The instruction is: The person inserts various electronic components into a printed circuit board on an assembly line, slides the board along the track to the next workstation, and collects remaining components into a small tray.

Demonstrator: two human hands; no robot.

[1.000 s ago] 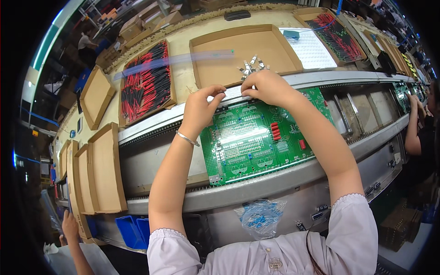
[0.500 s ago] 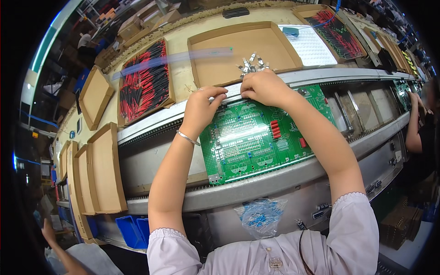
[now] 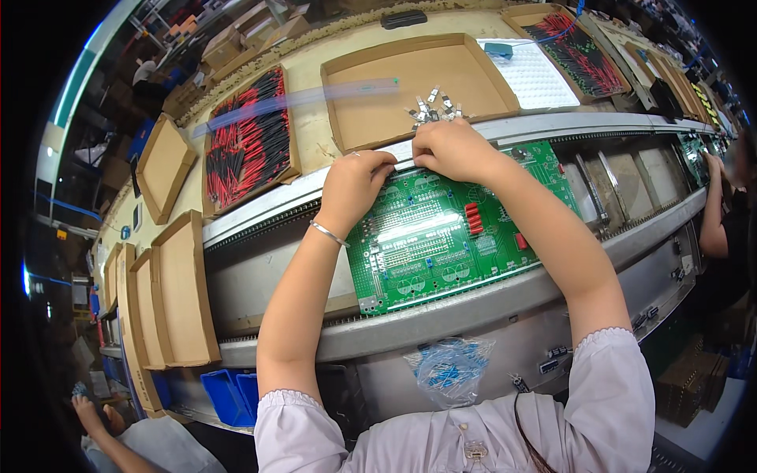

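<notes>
**Both hands meet at the far edge of the green board**

Here you are, leaning over the conveyor line, and your two hands come together at the top edge of the green circuit board (image 3: 449, 229). The board sits flat between the conveyor rails (image 3: 441, 315), tilted a touch in the view, with red connectors near its middle — carried by the rails at its edges, it leaves the whole face open to you.

Your left hand (image 3: 353, 185) rests on the board's upper left corner, fingers curled down onto the edge; there's a thin bracelet (image 3: 327, 233) at the wrist. Your right hand (image 3: 449, 150) lies just beside it, knuckles up, fingertips tucked under and pressed toward the same edge. Whether either grip pinches a small part I cannot tell — the fingertips are hidden beneath the knuckles.

Just beyond your right hand lies a small heap of silvery metal parts (image 3: 432, 107), in the shallow cardboard tray (image 3: 465, 67) on the desk — close at hand, so a short reach fetches one. Further left, another tray of red and black wires (image 3: 248, 138). Both forearms stretch straight forward from the short white sleeves, elbows low, wrists bent down over the rail. A clear bag of blue components (image 3: 449, 370) hangs below the near rail. At the right edge, another person's arm (image 3: 714, 209) works further down the line.
</notes>
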